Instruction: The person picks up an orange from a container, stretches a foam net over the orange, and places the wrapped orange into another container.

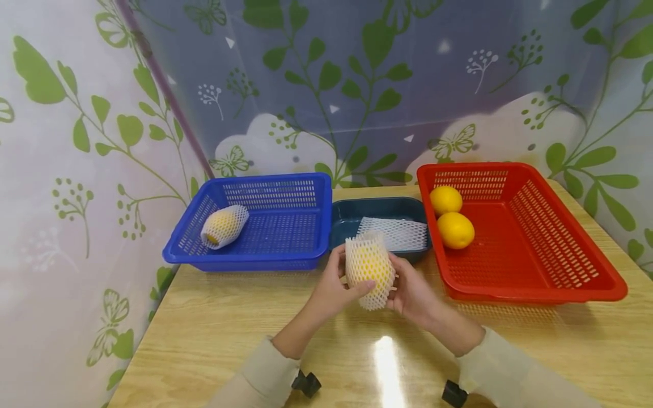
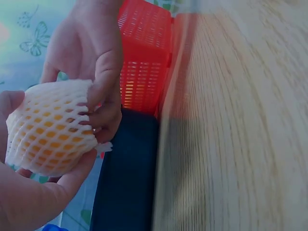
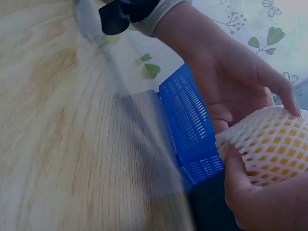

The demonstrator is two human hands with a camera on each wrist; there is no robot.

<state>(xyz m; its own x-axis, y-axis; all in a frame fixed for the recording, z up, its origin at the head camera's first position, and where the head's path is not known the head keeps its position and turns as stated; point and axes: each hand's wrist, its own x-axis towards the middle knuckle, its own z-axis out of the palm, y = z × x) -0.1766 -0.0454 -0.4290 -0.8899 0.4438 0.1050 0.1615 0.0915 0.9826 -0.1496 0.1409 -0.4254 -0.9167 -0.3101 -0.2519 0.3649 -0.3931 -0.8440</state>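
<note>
Left hand: the person's left hand is curling its fingers and thumb round an oval yellow fruit in its wrap.
Right hand: the right hand is gripping the edge of that wrap, a white foam-net sleeve.
Fruit in hand: it is hovering over the pale wood-grain bench, in front of the trays.
Dark teal plastic tray: a flat white net piece is lying inside; I can't tell whether it is one layer or several.
Blue slotted plastic basket: one netted yellow fruit is resting at its left.
Red slotted plastic basket: two bare yellow fruits, a rear one and a front one, are sitting along its left wall.
Done: one netted fruit is lying set aside; the held one seems to be midway through handling.
Left: the two bare ones are apparently waiting, so I'd be calling it about halfway.
Left wrist view: it is showing the right fingers at the sleeve's end, which the head view is mostly hiding.
Right wrist view: it is revealing the left palm; only the head view is showing the baskets' contents clearly.
</note>
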